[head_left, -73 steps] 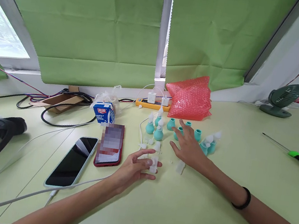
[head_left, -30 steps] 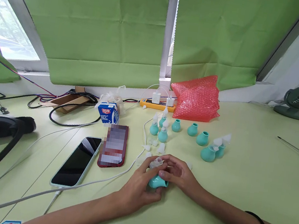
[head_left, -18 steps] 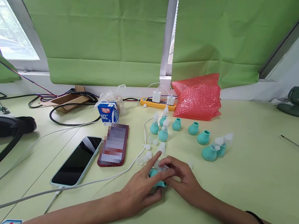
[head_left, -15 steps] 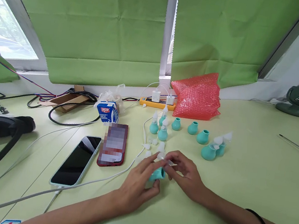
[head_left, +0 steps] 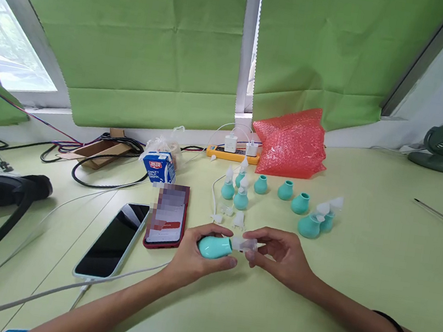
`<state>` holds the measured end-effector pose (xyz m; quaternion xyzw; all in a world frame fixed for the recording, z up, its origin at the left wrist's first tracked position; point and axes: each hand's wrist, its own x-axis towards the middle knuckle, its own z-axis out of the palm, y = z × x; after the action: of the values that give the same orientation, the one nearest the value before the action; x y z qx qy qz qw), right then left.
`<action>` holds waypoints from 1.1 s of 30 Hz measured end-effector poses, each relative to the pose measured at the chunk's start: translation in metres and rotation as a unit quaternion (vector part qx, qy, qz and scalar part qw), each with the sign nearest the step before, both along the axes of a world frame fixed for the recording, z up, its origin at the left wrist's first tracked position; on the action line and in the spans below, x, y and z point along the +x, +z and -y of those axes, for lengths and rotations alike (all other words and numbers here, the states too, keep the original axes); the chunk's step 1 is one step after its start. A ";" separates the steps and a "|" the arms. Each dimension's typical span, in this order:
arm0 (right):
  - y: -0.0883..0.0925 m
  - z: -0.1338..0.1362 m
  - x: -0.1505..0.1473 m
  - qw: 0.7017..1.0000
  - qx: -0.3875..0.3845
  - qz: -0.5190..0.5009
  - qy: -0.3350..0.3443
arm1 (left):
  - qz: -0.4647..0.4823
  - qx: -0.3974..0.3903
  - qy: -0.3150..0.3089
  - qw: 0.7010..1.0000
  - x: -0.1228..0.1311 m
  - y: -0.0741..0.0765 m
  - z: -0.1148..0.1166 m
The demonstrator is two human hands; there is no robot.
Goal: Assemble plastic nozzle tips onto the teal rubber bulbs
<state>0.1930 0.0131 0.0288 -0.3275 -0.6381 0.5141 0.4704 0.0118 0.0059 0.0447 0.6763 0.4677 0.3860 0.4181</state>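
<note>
My left hand (head_left: 194, 256) is wrapped round a turquoise rubber suction bulb (head_left: 214, 247), which lies on its side with its mouth facing right. Between the fingertips of my right hand (head_left: 277, 256) is a clear plastic nozzle (head_left: 244, 245), lined up with the bulb's mouth; whether its end is inside, I cannot tell. Just beyond the hands lies a loose translucent tip (head_left: 239, 220). Farther back stand bulbs with white tips fitted, such as one bulb (head_left: 241, 199), and several bare ones, such as the open-mouthed bulb (head_left: 300, 203).
Two phones, one dark-screened (head_left: 113, 239) and one red-cased (head_left: 168, 217), lie left of the hands beside a white cable (head_left: 122, 275). A blue milk carton (head_left: 159, 166), a yellow power strip (head_left: 233, 155) and a red bubble-wrap bag (head_left: 290, 143) line the back. A screwdriver (head_left: 442, 217) lies right.
The bulb has moved left and turned level in my left hand. My right hand has brought the clear nozzle down to the bulb's mouth.
</note>
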 end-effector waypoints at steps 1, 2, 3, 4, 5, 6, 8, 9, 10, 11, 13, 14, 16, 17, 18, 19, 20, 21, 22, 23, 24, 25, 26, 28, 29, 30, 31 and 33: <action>-0.001 0.000 0.001 1.000 0.003 0.011 -0.001 | -0.002 -0.014 -0.002 1.000 0.001 0.000 0.000; -0.001 0.000 0.001 1.000 0.009 0.025 0.003 | -0.004 -0.025 -0.003 1.000 0.001 -0.001 0.000; -0.002 0.000 0.002 0.999 0.021 0.040 0.009 | -0.006 -0.035 -0.003 0.999 0.001 -0.001 0.000; -0.003 -0.001 0.003 0.998 0.038 0.055 0.014 | -0.008 -0.043 -0.004 0.999 0.001 -0.002 0.000; -0.004 -0.001 0.004 0.995 0.063 0.071 0.014 | -0.008 -0.049 -0.007 0.999 0.001 -0.002 0.000; -0.004 -0.001 0.005 0.992 0.096 0.086 0.012 | -0.007 -0.054 -0.010 0.998 0.001 -0.003 -0.001; -0.005 -0.002 0.007 0.978 0.177 0.114 0.008 | -0.010 -0.060 -0.019 0.998 0.000 -0.005 -0.001; -0.006 -0.003 0.008 0.966 0.221 0.130 0.008 | -0.014 -0.059 -0.022 0.998 0.000 -0.006 -0.002; -0.006 -0.004 0.009 0.953 0.266 0.147 0.012 | -0.021 -0.056 -0.025 0.998 -0.001 -0.007 -0.002; -0.006 -0.005 0.010 0.938 0.303 0.166 0.018 | -0.029 -0.051 -0.027 0.998 -0.001 -0.008 -0.003; -0.006 -0.006 0.011 0.916 0.348 0.198 0.025 | -0.041 -0.038 -0.030 0.998 -0.001 -0.010 -0.004; -0.006 -0.006 0.011 0.913 0.352 0.206 0.026 | -0.047 -0.025 -0.032 0.998 -0.001 -0.012 -0.004; -0.008 -0.005 0.011 0.925 0.322 0.201 0.028 | -0.064 0.012 -0.041 0.997 0.000 -0.013 -0.003; -0.008 -0.004 0.010 0.937 0.295 0.188 0.026 | -0.074 0.033 -0.044 0.996 0.000 -0.014 -0.003; -0.009 -0.004 0.009 0.950 0.263 0.170 0.022 | -0.085 0.053 -0.046 0.994 0.000 -0.014 -0.003; -0.010 -0.003 0.007 0.962 0.227 0.152 0.020 | -0.095 0.069 -0.047 0.992 0.000 -0.014 -0.002; -0.011 -0.002 0.006 0.972 0.191 0.135 0.021 | -0.104 0.084 -0.047 0.990 0.000 -0.014 -0.002; -0.011 -0.002 0.005 0.980 0.155 0.121 0.026 | -0.111 0.097 -0.047 0.988 0.000 -0.014 -0.001; -0.011 -0.001 0.004 0.986 0.119 0.107 0.036 | -0.118 0.111 -0.048 0.986 0.000 -0.014 -0.001; -0.011 -0.002 0.003 0.991 0.083 0.094 0.050 | -0.123 0.125 -0.050 0.983 0.000 -0.014 0.000; -0.010 -0.002 0.003 0.993 0.048 0.081 0.065 | -0.126 0.141 -0.051 0.981 0.000 -0.014 0.000; -0.010 -0.003 0.003 0.994 0.014 0.066 0.082 | -0.129 0.156 -0.052 0.978 0.000 -0.014 0.001; -0.009 -0.003 0.003 0.994 -0.016 0.052 0.098 | -0.133 0.170 -0.055 0.975 0.000 -0.014 0.001; -0.009 -0.005 0.003 0.989 -0.060 0.035 0.129 | -0.145 0.192 -0.069 0.968 0.000 -0.013 0.002; -0.009 -0.005 0.003 0.987 -0.073 0.031 0.141 | -0.153 0.201 -0.077 0.964 0.000 -0.012 0.002; -0.009 -0.005 0.002 0.985 -0.083 0.029 0.149 | -0.162 0.208 -0.084 0.961 0.000 -0.012 0.002; -0.009 -0.005 0.002 0.983 -0.090 0.029 0.155 | -0.169 0.212 -0.088 0.958 0.000 -0.011 0.002; -0.008 -0.004 0.002 0.980 -0.101 0.032 0.166 | -0.175 0.211 -0.092 0.957 0.001 -0.011 0.002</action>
<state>0.1949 0.0168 0.0205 -0.2787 -0.6431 0.6363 0.3223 0.0127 0.0043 0.0341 0.8461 0.3773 0.3114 0.2115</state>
